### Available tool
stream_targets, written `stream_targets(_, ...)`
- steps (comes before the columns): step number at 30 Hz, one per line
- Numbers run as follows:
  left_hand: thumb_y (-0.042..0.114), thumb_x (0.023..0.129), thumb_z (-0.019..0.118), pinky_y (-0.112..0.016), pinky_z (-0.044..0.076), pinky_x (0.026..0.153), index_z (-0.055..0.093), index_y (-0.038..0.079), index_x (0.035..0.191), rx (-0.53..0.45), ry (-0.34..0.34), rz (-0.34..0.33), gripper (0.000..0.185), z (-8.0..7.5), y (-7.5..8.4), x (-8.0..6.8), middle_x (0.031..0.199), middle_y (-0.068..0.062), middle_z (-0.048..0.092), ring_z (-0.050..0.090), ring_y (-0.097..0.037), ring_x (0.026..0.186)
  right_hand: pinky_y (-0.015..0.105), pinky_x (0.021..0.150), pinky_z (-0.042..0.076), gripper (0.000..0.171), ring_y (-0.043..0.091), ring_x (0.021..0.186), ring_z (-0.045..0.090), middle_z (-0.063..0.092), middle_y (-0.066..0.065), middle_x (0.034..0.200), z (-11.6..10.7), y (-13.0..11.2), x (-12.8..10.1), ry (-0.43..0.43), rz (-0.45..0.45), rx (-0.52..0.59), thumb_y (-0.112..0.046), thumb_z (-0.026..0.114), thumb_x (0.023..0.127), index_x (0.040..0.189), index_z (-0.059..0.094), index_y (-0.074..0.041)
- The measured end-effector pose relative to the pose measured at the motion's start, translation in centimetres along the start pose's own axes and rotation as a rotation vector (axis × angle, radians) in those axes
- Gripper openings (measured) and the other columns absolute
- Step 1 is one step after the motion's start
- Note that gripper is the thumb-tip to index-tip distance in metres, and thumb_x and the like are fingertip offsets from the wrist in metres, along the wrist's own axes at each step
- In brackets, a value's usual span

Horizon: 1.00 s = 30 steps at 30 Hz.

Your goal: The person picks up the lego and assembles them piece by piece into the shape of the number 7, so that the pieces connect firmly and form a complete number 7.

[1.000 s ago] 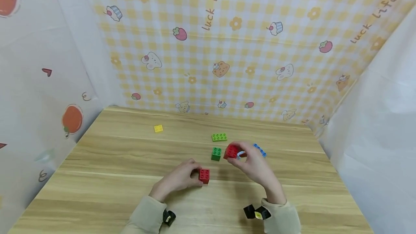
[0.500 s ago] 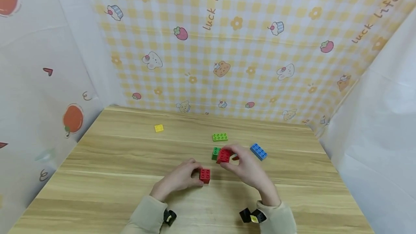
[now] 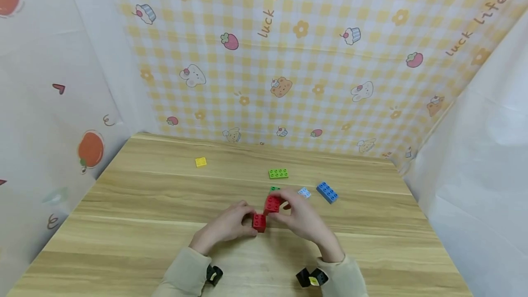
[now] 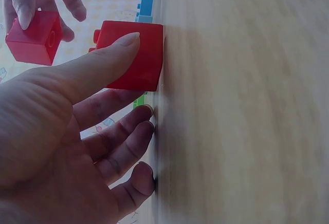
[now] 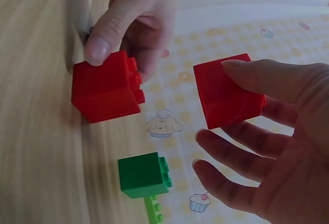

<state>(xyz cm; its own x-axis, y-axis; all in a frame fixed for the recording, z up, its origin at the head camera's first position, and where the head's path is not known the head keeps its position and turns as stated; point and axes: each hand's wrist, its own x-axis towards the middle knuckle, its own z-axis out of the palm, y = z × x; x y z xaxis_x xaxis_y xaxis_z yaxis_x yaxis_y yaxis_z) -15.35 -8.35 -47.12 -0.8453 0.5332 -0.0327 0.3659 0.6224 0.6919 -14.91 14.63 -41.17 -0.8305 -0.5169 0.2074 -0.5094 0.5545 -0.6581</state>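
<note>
My left hand [image 3: 228,224] pinches a red building block [image 3: 259,223] that sits on the wooden table, studs up. In the left wrist view the thumb lies along one side of this red block [image 4: 131,57]. My right hand [image 3: 300,214] holds a second red block [image 3: 272,204] in the air, a little above and to the far right of the first. The right wrist view shows this raised red block [image 5: 226,90] between thumb and fingers, apart from the lower one [image 5: 105,88]. Behind the right hand, a green block [image 3: 275,189] is mostly hidden.
Farther back lie a flat lime-green brick [image 3: 278,173] and a small yellow brick [image 3: 200,162]. Right of the right hand are a light blue brick [image 3: 304,192] and a longer blue brick [image 3: 327,192]. A checked cloth [image 3: 255,58] hangs behind the table.
My right hand has carried its red block leftward and toward me, to near the left hand's block. The light blue and blue bricks are uncovered; the green one is now mostly covered. The left hand stays put.
</note>
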Motion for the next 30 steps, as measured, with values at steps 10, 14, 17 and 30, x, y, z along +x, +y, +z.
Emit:
stream_targets(10, 0.029, 0.082, 0.08, -0.042, 0.045, 0.085, 0.067, 0.011, 0.112, -0.002, -0.007, 0.01, 0.037, 0.0, 0.0, 0.3, 0.106, 0.001, 0.056, 0.053, -0.017, 0.096, 0.038, 0.079, 0.051, 0.033, 0.009, 0.095, 0.057, 0.061, -0.013, 0.102, 0.9, 0.5, 0.1, -0.042, 0.016, 0.023, -0.018, 0.077, 0.086, 0.116, 0.064, -0.017)
stream_targets(14, 0.028, 0.082, 0.08, -0.04, 0.045, 0.082, 0.067, 0.011, 0.109, 0.008, -0.008, 0.017, 0.035, 0.0, 0.1, 0.5, 0.105, 0.002, 0.056, 0.052, -0.016, 0.093, 0.038, 0.078, 0.052, 0.034, 0.009, 0.093, 0.059, 0.062, -0.012, 0.1, 1.1, 0.7, 0.3, -0.06, 0.009, 0.019, -0.02, 0.077, 0.086, 0.118, 0.065, -0.014)
stream_targets(17, 0.027, 0.082, 0.08, -0.038, 0.045, 0.08, 0.067, 0.011, 0.109, 0.011, -0.004, 0.026, 0.034, 0.0, 0.2, 0.5, 0.103, 0.002, 0.055, 0.051, -0.015, 0.091, 0.036, 0.078, 0.053, 0.035, 0.009, 0.093, 0.059, 0.062, -0.012, 0.1, 1.4, 0.7, 0.4, -0.078, 0.006, 0.012, -0.02, 0.077, 0.087, 0.119, 0.064, -0.013)
stream_targets(30, 0.025, 0.083, 0.079, -0.042, 0.045, 0.082, 0.067, 0.01, 0.118, -0.012, -0.001, 0.021, 0.039, -0.2, 0.5, 0.1, 0.105, -0.001, 0.056, 0.053, -0.018, 0.094, 0.036, 0.082, 0.052, 0.035, 0.009, 0.097, 0.059, 0.062, -0.011, 0.104, 2.5, 0.9, 0.7, -0.139, 0.036, 0.047, -0.019, 0.075, 0.088, 0.12, 0.063, -0.014)
